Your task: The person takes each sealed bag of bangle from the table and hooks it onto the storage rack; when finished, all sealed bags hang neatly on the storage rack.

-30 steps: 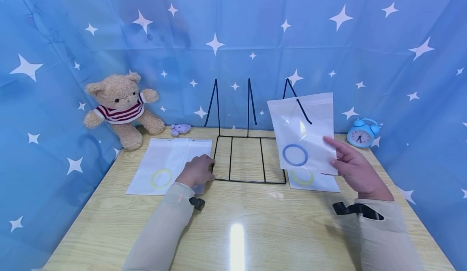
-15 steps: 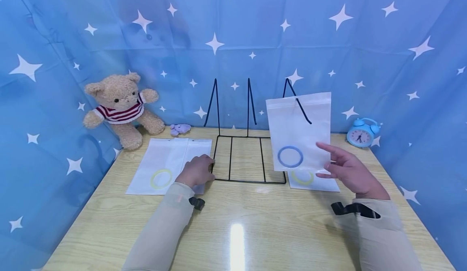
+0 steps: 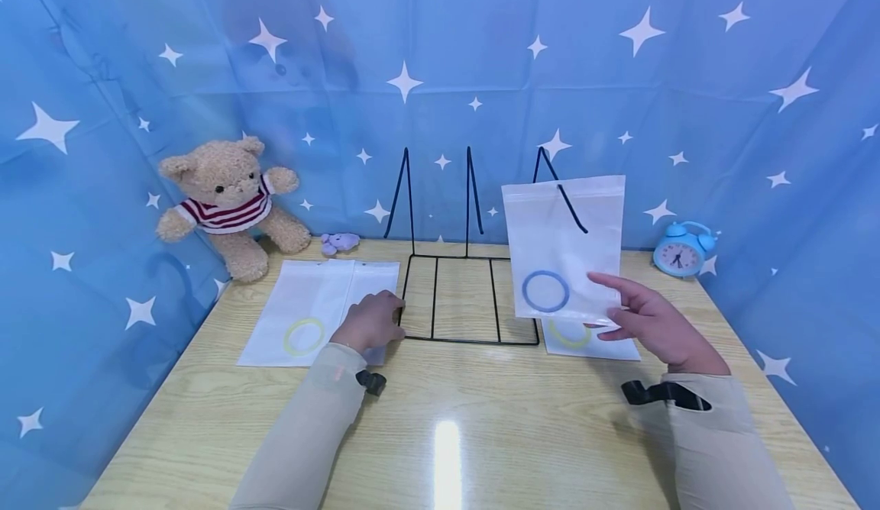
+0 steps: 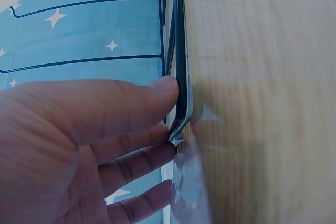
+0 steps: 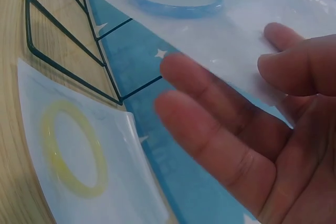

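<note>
My left hand (image 3: 371, 321) pinches the front left corner of a black wire rack (image 3: 467, 340); in the left wrist view the thumb lies on the dark wire (image 4: 181, 51) with the fingers beneath. From the rack's right prong hangs a white zip bag (image 3: 543, 235) showing a blue ring (image 3: 546, 291). My right hand (image 3: 656, 323) is at this bag's lower right corner, fingers loosely extended, the index fingertip over its front. In the right wrist view the thumb overlaps the bag (image 5: 239, 51), and two fingers extend below its edge. Under it lies another bag (image 3: 612, 347) with a yellow ring (image 5: 73, 148).
Two overlapping white bags lie left of the rack, one bag (image 3: 275, 334) with a yellow ring (image 3: 304, 337). A teddy bear (image 3: 223, 189), a small purple toy (image 3: 340, 243) and a blue alarm clock (image 3: 681, 254) stand along the back. A starry curtain (image 3: 440, 52) encloses the table.
My right hand has moved slightly left and farther over the hanging bag. The bag's lower part has swung a little left. My left hand has stayed at the rack corner.
</note>
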{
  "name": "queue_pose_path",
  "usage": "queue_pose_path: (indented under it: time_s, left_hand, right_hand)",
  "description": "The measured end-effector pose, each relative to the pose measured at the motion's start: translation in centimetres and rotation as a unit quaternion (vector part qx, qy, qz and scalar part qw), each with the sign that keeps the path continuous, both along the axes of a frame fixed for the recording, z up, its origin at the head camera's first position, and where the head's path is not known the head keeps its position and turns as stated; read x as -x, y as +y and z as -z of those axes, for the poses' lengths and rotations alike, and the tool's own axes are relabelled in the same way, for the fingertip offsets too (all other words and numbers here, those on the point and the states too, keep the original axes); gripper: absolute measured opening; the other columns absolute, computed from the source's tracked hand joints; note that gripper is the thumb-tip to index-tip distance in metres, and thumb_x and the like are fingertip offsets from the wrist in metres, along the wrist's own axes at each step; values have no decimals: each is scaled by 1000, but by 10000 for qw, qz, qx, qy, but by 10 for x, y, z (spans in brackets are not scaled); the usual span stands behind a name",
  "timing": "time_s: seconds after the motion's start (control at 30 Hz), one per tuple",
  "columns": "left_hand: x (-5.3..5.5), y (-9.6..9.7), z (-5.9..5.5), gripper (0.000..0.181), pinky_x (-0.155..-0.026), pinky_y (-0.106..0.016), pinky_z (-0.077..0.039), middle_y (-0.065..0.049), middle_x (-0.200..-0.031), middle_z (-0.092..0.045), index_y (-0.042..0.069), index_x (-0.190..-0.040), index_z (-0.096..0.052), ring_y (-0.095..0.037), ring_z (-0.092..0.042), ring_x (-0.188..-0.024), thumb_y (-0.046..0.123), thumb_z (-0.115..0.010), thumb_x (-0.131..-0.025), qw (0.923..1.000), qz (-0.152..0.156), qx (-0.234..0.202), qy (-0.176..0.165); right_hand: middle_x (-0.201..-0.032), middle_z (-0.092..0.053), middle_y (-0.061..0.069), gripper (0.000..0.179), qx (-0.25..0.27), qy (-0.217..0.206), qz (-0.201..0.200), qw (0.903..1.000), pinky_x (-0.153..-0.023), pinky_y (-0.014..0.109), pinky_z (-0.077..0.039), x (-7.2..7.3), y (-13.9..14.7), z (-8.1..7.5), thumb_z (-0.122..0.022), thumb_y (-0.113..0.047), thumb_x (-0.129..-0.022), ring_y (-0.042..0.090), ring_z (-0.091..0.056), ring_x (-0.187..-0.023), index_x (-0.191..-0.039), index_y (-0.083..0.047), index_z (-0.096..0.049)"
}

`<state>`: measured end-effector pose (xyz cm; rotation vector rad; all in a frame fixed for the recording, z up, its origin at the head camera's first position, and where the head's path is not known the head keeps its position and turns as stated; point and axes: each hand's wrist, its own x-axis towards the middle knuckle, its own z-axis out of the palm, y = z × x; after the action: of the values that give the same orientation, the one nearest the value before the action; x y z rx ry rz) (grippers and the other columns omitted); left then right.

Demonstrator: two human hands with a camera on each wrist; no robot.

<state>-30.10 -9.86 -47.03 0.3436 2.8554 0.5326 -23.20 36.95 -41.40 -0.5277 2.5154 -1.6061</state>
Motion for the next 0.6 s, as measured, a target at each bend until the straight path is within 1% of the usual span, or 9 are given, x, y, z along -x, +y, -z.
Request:
queue_pose_path:
  time_s: [0.03,0.1,0.17,0.27,0.33,0.4,0.5,0.57,0.6]
  left_hand:
    - [0,0,0,61,-111,-66,-41,-10,-154,-55,13,-149,-61,-40,-52,-138,27,-81,-93,10000,-2,2,-3]
    - [0,0,0,61,-110,-65,-42,-10,-154,-55,14,-149,-62,-40,-53,-138,27,-81,-93,10000,3,15,5]
    - [1,0,0,61,-110,-65,-42,-10,-154,-55,14,-149,-62,-40,-53,-138,27,-81,-93,10000,14,23,18]
    - [1,-1,1,61,-110,-65,-42,-10,-154,-55,14,-149,-62,-40,-53,-138,27,-82,-93,10000,21,24,28]
    - [1,-1,1,61,-110,-65,-42,-10,-154,-55,14,-149,-62,-40,-53,-138,27,-82,-93,10000,16,14,11]
    - [1,0,1,61,-111,-65,-41,-9,-154,-55,14,-149,-61,-39,-52,-138,27,-81,-93,10000,7,9,-5]
    - [0,0,0,61,-111,-65,-41,-9,-154,-55,14,-149,-61,-39,-52,-139,27,-81,-93,10000,-10,-7,-25]
    - [1,1,1,61,-111,-65,-41,-10,-154,-55,14,-149,-61,-39,-52,-138,27,-81,-93,10000,-19,-19,-26]
    - [1,1,1,61,-111,-65,-42,-10,-154,-55,13,-149,-61,-39,-52,-138,27,-82,-93,10000,-21,-21,-31]
  right_hand:
    - [-89,-48,25,58,27,-12,-40,10000,-80,44,-65,0,0,0,-50,-4,-111,24,-76,-92,-166,-15,-36]
    - [-92,-48,29,59,95,-41,-137,9999,-79,45,-65,0,0,0,-48,-4,-112,26,-78,-102,-167,-17,-32]
    - [-92,-47,31,61,173,-51,-221,9996,-79,46,-64,0,1,0,-47,-4,-112,26,-78,-105,-168,-17,-29]
    - [-99,-48,29,61,233,28,-264,9994,-80,45,-64,1,0,1,-46,-4,-112,25,-78,-107,-169,-17,-27]
    - [-116,-51,25,60,285,89,-228,9993,-81,44,-65,2,0,2,-45,-4,-112,23,-77,-107,-169,-17,-28]
    - [-135,-49,15,59,328,159,-176,9992,-83,40,-64,3,-1,3,-44,-4,-113,20,-77,-108,-169,-16,-28]
    - [-133,-51,9,59,448,247,-98,9986,-86,34,-63,4,-1,3,-45,-6,-113,15,-76,-109,-169,-17,-28]
    - [-116,-54,12,60,518,335,-90,9981,-88,30,-62,4,-1,3,-45,-6,-113,14,-76,-110,-169,-17,-27]
    - [-109,-52,14,60,568,370,-93,9977,-89,28,-62,4,-2,3,-45,-7,-113,13,-76,-110,-169,-17,-27]
